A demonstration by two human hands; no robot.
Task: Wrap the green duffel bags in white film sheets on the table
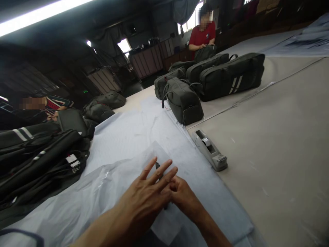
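Observation:
My left hand (146, 192) lies over a stack of pale tissue paper sheets (123, 144) with its fingers stretched out and spread. My right hand (181, 195) is tucked under the left fingers, curled closed around a thin dark object (157, 166) whose tip pokes out between the fingers; I cannot make out what it is. Both hands rest at the near middle of the sheets. A grey tape dispenser (209, 150) sits just to the right of the hands, beside the paper's edge.
A large grey table (277, 144) extends to the right. Several dark olive bags (226, 77) stand at the far centre, with more bags piled at the left (38, 157). A person in a red shirt (203, 34) works at the far end, another person sits at the left (48, 106).

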